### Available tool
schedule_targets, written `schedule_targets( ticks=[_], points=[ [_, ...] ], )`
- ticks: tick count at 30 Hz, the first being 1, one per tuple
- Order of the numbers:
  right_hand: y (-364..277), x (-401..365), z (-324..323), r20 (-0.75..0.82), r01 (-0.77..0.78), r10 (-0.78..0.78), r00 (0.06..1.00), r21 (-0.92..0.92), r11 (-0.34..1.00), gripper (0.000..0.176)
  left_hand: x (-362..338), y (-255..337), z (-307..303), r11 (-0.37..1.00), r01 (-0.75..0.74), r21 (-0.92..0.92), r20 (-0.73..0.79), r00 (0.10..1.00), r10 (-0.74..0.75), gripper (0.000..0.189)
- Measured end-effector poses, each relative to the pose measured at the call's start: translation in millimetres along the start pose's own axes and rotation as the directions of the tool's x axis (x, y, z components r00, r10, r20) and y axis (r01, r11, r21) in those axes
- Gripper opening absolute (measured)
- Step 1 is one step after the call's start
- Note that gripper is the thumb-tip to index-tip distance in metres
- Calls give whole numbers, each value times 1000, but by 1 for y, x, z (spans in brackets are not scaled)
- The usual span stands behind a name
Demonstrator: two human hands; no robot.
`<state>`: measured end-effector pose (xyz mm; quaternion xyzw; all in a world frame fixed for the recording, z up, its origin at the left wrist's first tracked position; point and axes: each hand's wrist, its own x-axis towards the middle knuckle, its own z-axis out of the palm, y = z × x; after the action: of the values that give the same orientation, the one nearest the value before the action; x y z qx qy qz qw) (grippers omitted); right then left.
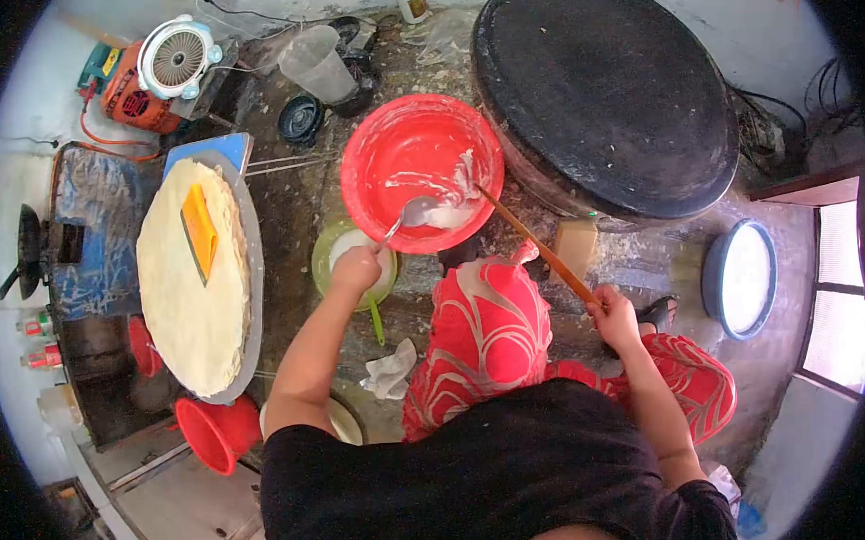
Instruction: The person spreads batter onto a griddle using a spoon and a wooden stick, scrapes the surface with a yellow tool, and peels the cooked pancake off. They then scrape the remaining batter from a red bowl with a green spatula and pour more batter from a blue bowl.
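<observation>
A red basin (375, 176) with white batter smeared inside stands in front of my knees. My left hand (356, 269) is closed round the handle of a metal ladle (416, 211), whose bowl rests at the white batter (451, 215) in the basin. From the right, my right hand (612, 312) grips the end of a long wooden stick (545, 253); the stick's far end reaches over the basin's right rim into it. Below my left hand is a green bowl (325, 251) with a green handle, partly hidden by that hand.
A large round black griddle (608, 89) stands at the upper right. Pale flat sheets are stacked on the left under a yellow scraper (199, 230). A blue tub (714, 282) is on the right, a red bucket (218, 436) lower left, and a clear jug (317, 63) behind the basin.
</observation>
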<state>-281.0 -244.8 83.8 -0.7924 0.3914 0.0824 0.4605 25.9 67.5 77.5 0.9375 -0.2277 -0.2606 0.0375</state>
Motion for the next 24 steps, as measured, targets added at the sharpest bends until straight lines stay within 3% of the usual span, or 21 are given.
schedule_targets(
  ticks=[3, 5, 6, 7, 8, 9, 11, 12, 14, 16, 18, 20, 22, 24],
  points=[
    [2, 1, -2, 47, -62, 62, 997, -9, 998, 14, 12, 0, 26, 999, 38, 0, 3, 999, -38, 26],
    [21, 8, 6, -32, 61, -64, 997, -101, 993, 13, 13, 32, 22, 898, 276, -342, 324, 932, -163, 27],
    [26, 9, 8, -37, 59, -63, 997, -100, 993, 13, 20, 32, 31, 900, 271, -341, 323, 933, -158, 27],
    [29, 10, 9, -40, 95, -99, 994, -89, 991, 12, 32, 27, 49, 584, 509, -632, 535, 832, -146, 26],
    [27, 9, 8, -46, 131, -135, 990, -80, 988, 12, 40, 29, 56, 138, 693, -707, 698, 716, -17, 26],
    [25, 7, 6, -58, 129, -134, 989, -81, 988, 12, 44, 31, 64, 145, 689, -710, 696, 718, -8, 26],
    [5, -2, -1, 3, 28, -29, 1000, 233, 972, 12, 39, 39, 71, -382, 757, -530, 714, 642, 281, 25],
    [0, -6, -6, -9, 31, -30, 1000, 235, 972, 12, 35, 42, 73, -374, 758, -535, 710, 643, 287, 25],
    [-10, -16, -15, 38, 27, -43, 998, 352, 936, 12, 20, 46, 70, -568, 673, -474, 565, 727, 390, 24],
    [-20, -27, -24, 25, 26, -41, 999, 432, 901, 12, 2, 46, 52, -591, 671, -448, 534, 730, 425, 25],
    [-29, -39, -35, 12, 36, -49, 999, 513, 857, 12, -21, 51, 19, -487, 498, -718, 445, 866, 229, 26],
    [-36, -51, -47, -26, 81, -83, 996, 630, 773, 12, -40, 54, -20, -403, 458, -792, 426, 888, 172, 27],
    [-55, -66, -68, -36, 46, -30, 999, 655, 754, 15, -59, 68, -61, -261, 270, -927, 242, 961, 135, 27],
    [-58, -77, -86, -96, 106, -53, 994, 719, 687, 18, -74, 85, -93, -134, 99, -986, 92, 994, 59, 26]
  ],
)
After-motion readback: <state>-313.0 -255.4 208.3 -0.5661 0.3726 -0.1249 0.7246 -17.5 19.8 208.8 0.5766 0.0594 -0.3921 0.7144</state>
